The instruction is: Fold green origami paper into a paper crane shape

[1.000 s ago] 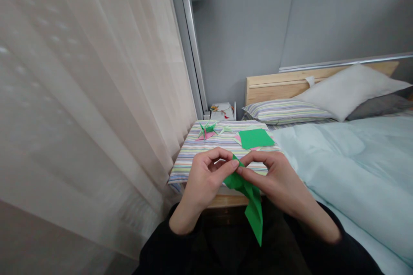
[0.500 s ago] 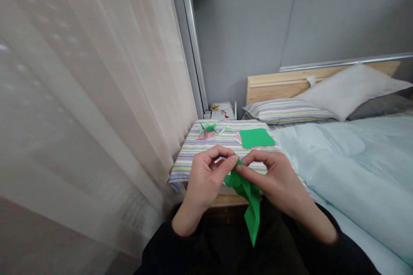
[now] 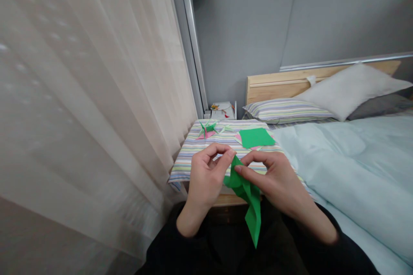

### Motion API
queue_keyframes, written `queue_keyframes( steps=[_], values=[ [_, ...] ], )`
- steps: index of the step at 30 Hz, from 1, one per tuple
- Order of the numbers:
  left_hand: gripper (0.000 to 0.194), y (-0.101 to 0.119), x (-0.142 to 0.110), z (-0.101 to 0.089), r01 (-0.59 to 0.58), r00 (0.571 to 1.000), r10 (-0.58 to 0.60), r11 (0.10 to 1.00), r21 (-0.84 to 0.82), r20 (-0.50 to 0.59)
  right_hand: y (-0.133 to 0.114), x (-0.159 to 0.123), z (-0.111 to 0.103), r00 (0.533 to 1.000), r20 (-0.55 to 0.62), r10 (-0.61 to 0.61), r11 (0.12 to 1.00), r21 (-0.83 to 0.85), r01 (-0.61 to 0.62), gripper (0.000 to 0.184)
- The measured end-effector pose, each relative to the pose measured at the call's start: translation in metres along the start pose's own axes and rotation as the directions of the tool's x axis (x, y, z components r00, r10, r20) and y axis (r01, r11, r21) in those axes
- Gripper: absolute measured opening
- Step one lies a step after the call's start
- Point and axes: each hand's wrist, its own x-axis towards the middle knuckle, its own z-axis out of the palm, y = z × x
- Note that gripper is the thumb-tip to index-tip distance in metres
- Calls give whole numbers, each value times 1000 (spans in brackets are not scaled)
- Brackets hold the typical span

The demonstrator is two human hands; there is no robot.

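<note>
The left hand (image 3: 207, 174) pinched the top tip of the folded green paper (image 3: 245, 190), and the right hand (image 3: 276, 177) gripped it between thumb and finger just beside that tip. The paper hung down between the wrists. Beyond the hands, green sheets (image 3: 257, 138) and a small folded paper figure (image 3: 208, 128) lay on a striped cloth (image 3: 189, 157).

Matt creased paper (image 3: 247, 191); striped cloth (image 3: 189, 154); pale wood headboard (image 3: 271, 87).

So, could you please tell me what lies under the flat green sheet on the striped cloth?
Pink paper pokes out around the green sheet on the striped cloth; anything beneath the sheet's middle is covered.
</note>
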Motion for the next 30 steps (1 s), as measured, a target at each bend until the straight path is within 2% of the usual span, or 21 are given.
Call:
queue_keyframes(
  steps=[7,12,21,23,27,28,30],
  values=[
    [17,0,0,-3,85,991,-90,995,55,100,4,1,0,1000,-23,1,1000,28,-1,17],
    [18,1,1,-6,122,987,-126,991,51,95,5,3,-2,1000,13,21,999,37,-22,18],
    [21,-4,3,-9,105,994,-106,994,9,32,7,5,-9,993,119,-1,1000,2,0,20],
    [22,-4,3,-11,112,990,-113,994,16,83,6,5,-10,991,134,3,1000,-20,0,20],
    [17,-1,1,-13,128,943,-144,989,73,299,7,7,-11,985,172,-7,1000,-22,11,21],
    [15,-1,1,-13,116,941,-136,990,82,309,8,8,-11,984,179,-16,1000,-21,20,19],
    [11,0,0,-11,81,961,-103,992,96,257,8,9,-13,987,156,-35,999,-35,41,11]
  ],
)
